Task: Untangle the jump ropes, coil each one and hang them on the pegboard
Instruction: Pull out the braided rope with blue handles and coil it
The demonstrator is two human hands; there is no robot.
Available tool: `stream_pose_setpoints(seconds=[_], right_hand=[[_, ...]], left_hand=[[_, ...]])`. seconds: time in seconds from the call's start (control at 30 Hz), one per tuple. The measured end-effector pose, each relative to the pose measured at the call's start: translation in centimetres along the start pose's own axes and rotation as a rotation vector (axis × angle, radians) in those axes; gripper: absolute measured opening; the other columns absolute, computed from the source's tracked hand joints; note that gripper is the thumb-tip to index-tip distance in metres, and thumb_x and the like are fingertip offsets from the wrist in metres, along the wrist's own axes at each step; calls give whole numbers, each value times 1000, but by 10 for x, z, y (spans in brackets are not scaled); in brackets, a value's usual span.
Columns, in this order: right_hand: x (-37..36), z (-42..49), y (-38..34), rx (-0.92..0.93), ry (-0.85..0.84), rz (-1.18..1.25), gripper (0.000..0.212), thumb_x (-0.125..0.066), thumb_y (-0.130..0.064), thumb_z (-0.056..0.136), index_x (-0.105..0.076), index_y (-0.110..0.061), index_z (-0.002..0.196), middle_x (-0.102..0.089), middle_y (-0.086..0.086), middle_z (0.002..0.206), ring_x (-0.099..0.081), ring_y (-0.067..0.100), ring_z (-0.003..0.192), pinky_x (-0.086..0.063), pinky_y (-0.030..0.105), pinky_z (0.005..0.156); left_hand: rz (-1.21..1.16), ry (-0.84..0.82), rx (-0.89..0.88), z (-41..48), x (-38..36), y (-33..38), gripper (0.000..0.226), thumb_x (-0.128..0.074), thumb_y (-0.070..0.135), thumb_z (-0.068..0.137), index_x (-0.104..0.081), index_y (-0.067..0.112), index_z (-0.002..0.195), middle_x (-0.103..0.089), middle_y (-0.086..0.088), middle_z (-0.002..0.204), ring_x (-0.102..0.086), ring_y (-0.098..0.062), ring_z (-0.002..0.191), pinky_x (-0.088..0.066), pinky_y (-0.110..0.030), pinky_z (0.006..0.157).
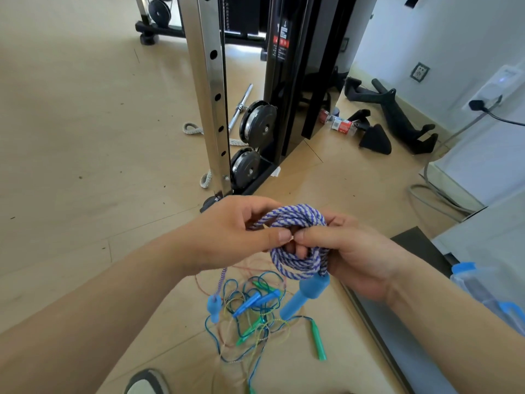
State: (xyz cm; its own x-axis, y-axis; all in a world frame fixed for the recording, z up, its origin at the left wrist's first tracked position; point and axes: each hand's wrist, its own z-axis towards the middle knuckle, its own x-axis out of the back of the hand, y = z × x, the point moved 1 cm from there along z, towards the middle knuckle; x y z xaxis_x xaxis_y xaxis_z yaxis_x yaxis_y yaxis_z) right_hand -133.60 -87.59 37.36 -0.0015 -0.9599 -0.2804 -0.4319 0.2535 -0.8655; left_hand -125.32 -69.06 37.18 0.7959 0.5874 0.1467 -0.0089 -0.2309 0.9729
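— At the middle of the view, what do the hands hold?

— Both grip a braided purple-and-white jump rope (295,265), wound into a small coil and held up over the wooden floor (85,137). The right hand (349,251) has its fingers curled through the coil's middle, closed round the loops. The left hand (227,231) pinches a strand at the coil's top between thumb and fingers. The two thumbs nearly meet.

— Where are that rope's handles?

— The first blue handle (305,297) hangs tilted just under the coil, below the right hand. The second blue handle (213,307) dangles on a loose strand that drops from under the left hand.

— And the other ropes?

— They lie on the floor straight below the hands, as a tangle of thin cords (255,317). The cords are blue, green, yellow and reddish, looped over each other. Small blue and green handles are mixed into the heap. One green handle (318,341) lies at its right edge.

— What else is around?

— Beyond the hands stands a steel upright (214,95) with a row of holes. Black weight plates (258,123) sit near its foot, with a chrome bar (240,108) on the floor behind. Black grip attachments (397,115) lie by the white wall at right. A clear plastic box (483,291) with blue clips sits at the right edge. The toe of a shoe (147,383) shows at the bottom.
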Motion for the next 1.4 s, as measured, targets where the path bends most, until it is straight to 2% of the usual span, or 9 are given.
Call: stream_pose_setpoints(seconds=[0.13,0.27,0.4,0.63,0.8,0.9,1.13,1.3,1.4], right_hand=[[0,-4,2,56,112,-263,25,-77,0,79,-80,-9,102,-77,22,97,-68,23,86,-56,39,85],[-5,-14,-1,132,214,-659,15,-72,-4,81,-79,-16,86,-61,-3,66,-49,7,59,-41,19,56],[0,-17,2,125,277,-924,3,-73,-16,77,-70,-15,78,-55,7,62,-41,8,53,-36,23,50],[-5,-16,1,116,283,-882,22,-74,-24,83,-65,-5,76,-55,-1,57,-46,12,51,-41,29,52],[-10,-14,-3,90,245,-275,24,-68,-18,95,-76,-4,77,-73,16,76,-63,26,67,-51,34,66],[-2,-7,0,81,443,-163,24,-70,-17,92,-75,1,77,-73,15,77,-63,24,68,-52,36,67],[24,3,6,156,833,-389,42,-74,-23,79,-54,14,77,-44,12,59,-36,19,56,-32,34,52],[25,5,6,218,861,-732,41,-73,-23,80,-41,-11,57,-37,-3,49,-29,12,49,-29,25,46],[18,6,4,254,724,-750,26,-81,-20,80,-62,-9,65,-47,-8,49,-36,5,47,-30,18,43]], left_hand=[[203,30,-36,3,1,-5,28,-63,10,101,-72,28,121,-77,7,107,-71,-9,98,-55,-17,86],[212,-12,31,4,-2,-13,31,-73,11,94,-73,30,118,-77,13,101,-72,-9,87,-58,-24,83],[87,3,124,2,16,-14,37,-86,7,80,-75,22,113,-79,1,100,-68,-26,80,-59,-34,73],[24,319,-25,11,3,-13,2,-77,13,90,-79,13,88,-75,-7,76,-64,-15,67,-57,-28,66],[-122,298,5,18,-19,-19,13,-68,13,98,-79,16,92,-75,-21,88,-61,-22,73,-54,-38,69],[195,173,133,17,-36,-34,35,-53,17,105,-71,32,78,-71,-7,75,-54,-17,64,-46,-26,60],[931,-281,190,-6,-84,-20,30,-49,40,102,-40,19,83,-58,-11,95,-54,-34,93,-39,-35,73],[532,-54,-104,-2,-68,10,8,-63,25,95,-64,17,96,-61,0,74,-57,-12,69,-49,-33,65],[190,167,-103,5,-36,15,6,-69,16,96,-72,16,90,-63,-2,64,-53,-8,56,-49,-30,53]])
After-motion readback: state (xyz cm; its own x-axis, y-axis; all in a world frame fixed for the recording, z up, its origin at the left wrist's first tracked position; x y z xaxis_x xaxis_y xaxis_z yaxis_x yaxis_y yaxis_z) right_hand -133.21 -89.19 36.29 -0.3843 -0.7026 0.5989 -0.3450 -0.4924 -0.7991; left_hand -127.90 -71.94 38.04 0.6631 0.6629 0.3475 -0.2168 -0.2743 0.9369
